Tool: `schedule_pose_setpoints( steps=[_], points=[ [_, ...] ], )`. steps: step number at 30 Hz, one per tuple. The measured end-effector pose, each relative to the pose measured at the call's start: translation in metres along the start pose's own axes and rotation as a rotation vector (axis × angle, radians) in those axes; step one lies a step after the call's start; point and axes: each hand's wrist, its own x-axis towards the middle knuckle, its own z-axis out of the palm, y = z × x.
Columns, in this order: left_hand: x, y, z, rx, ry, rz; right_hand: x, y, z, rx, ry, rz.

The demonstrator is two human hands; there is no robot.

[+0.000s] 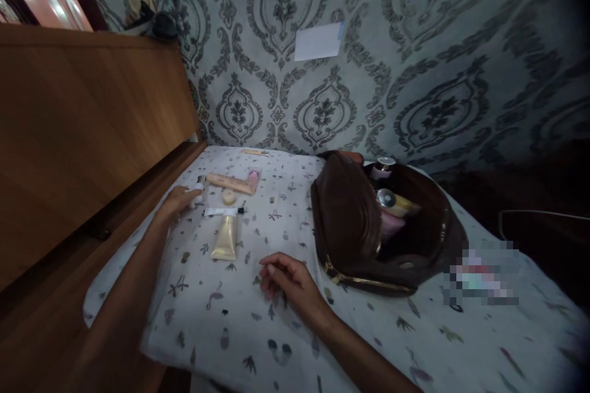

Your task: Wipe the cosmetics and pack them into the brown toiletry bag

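At the left edge of the patterned cloth, my left hand (177,201) has its fingers closed round a small white bottle (197,194) with a silvery cap. My right hand (286,277) hovers over the middle of the cloth with loosely curled fingers and nothing visible in it. Between the hands lie a cream tube (225,239), a thin white tube (222,212) with a black tip, a small round yellowish item (228,197), a long peach tube (229,183) and a pink item (253,178). A brown bag (346,215) stands open at the right, with several bottles and tubes inside.
The patterned cloth (258,344) covers the surface. A wooden panel (92,129) rises along the left side. Patterned wallpaper with a white paper (318,42) is behind. Thin sticks (255,152) lie near the wall, and a blurred item (482,276) sits right of the bag.
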Motion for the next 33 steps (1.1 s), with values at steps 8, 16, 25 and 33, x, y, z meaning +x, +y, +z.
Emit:
schedule_pose_setpoints(
  steps=[8, 16, 25, 33],
  points=[
    [-0.083, 0.011, 0.01, -0.39, -0.166, 0.219, 0.003, -0.02, 0.004, 0.022, 0.014, -0.041],
    [-0.143, 0.065, 0.037, -0.243, -0.536, 0.817, 0.008, -0.054, -0.005, 0.163, 0.258, -0.25],
    [-0.139, 0.062, 0.045, -0.22, -0.467, 0.876, 0.002, -0.048, -0.014, 0.186, 0.419, -0.322],
    [-0.155, 0.064, 0.067, -0.534, -0.35, 0.596, -0.005, -0.04, -0.009, 0.195, 0.413, -0.347]
  ],
)
